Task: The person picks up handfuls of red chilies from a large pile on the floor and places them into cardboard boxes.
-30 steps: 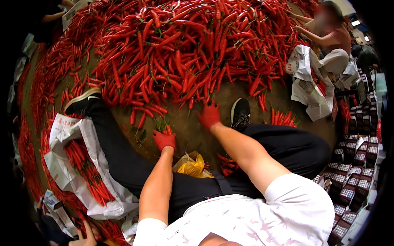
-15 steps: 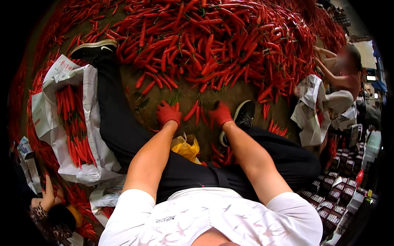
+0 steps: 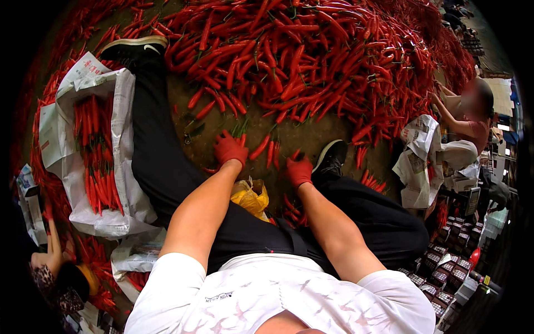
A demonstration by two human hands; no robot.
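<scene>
My left hand (image 3: 229, 149), in a red glove, is closed round a few red chili peppers (image 3: 243, 140), their green stems pointing away from me. My right hand (image 3: 300, 170), also red-gloved, has its fingers curled; a short red chili tip (image 3: 296, 153) seems to stick out of them. Between the hands, a few loose chilies (image 3: 260, 148) lie on the dark floor. Beyond them spreads a large heap of red chilies (image 3: 311, 61). A crumpled yellow bag (image 3: 250, 199) sits close to my body, below the left hand.
At left, a white paper-lined bag (image 3: 123, 111) holds layered chilies. My outstretched leg (image 3: 153, 119) and black shoe (image 3: 331, 158) flank the work spot. One person (image 3: 467, 119) sits at right beside a white bag (image 3: 417, 156); another person (image 3: 55, 264) is lower left. Dark packs (image 3: 445, 267) stand lower right.
My right hand has drawn back slightly toward me, and its fingers have curled. The left hand stays nearly in place, with green stems now showing more clearly at its fingers. The view has shifted slightly.
</scene>
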